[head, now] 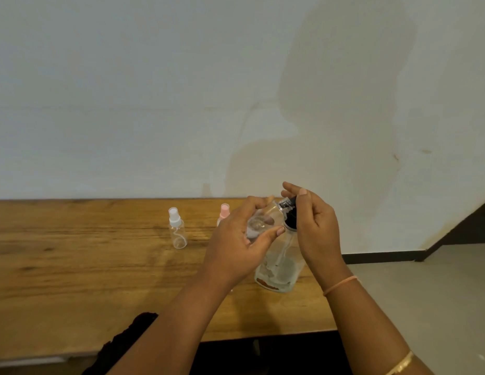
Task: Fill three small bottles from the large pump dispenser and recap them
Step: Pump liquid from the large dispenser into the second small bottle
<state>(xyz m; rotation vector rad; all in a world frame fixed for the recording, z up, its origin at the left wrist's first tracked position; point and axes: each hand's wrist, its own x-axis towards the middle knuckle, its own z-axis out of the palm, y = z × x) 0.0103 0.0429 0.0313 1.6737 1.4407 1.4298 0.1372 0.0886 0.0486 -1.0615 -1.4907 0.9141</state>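
Nearest you, a dark cloth (122, 342) lies over the front edge of the table (73, 280), and your forearms cross that edge with bare wood to either side. Just beyond, the large pump dispenser (279, 272) stands upright close to the table's right end, so a hard sideways push could send it toward the floor (425, 293). Your right hand (314, 228) curls around the black pump head (290, 212), probably to press it and steady the dispenser. Your left hand (236, 239) grips a small clear bottle (259, 224), uncapped as far as you can tell, tilted with its mouth at the spout to catch the liquid. Farther back, a white-capped bottle (177, 231) and a pink-capped bottle (224, 211) stand capped, left of the work. Open wood lies leftward; the wall (154, 104) closes the far edge.
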